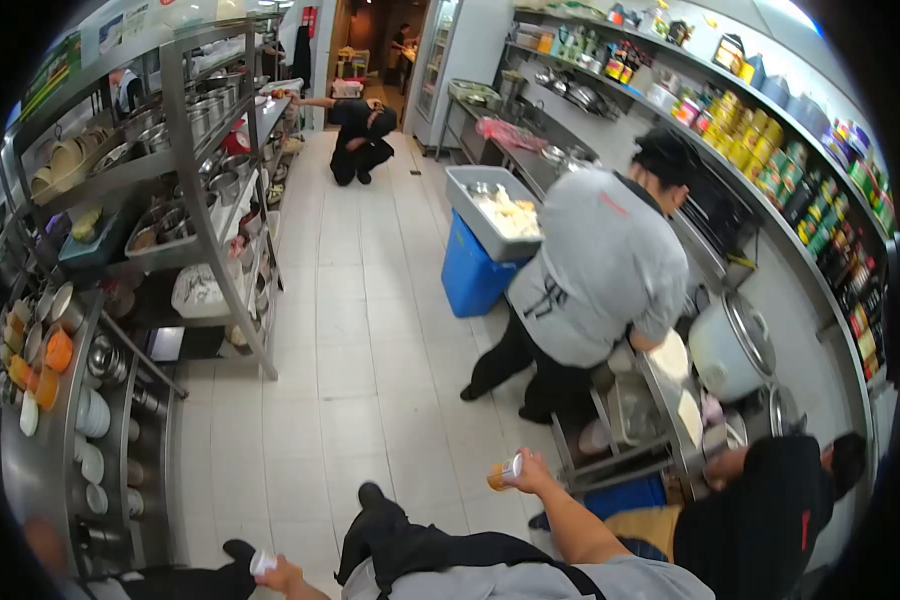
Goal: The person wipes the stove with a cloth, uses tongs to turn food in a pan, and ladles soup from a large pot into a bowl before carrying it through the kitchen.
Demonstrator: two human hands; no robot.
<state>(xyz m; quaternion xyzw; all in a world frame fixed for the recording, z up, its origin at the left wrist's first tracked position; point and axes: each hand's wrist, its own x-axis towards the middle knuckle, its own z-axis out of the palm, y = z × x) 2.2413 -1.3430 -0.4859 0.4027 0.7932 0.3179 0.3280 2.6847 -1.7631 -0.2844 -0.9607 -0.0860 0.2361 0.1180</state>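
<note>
My right hand (536,472) is closed around a small clear tub with orange contents (503,473), held out tilted over the floor. Low at the left, my left hand (286,577) grips a small white tub (263,563); whatever is inside it cannot be made out. Both hands are well apart, on either side of my dark apron and shoe (372,497). Nearest my right hand is the metal counter frame (610,466).
Someone in a grey shirt (600,260) works at the right counter; a person in black (760,510) is close at my right. Another squats (363,140) down the aisle. A grey crate (460,190) rests on a blue bin (475,270). A metal rack (195,180) lines the left.
</note>
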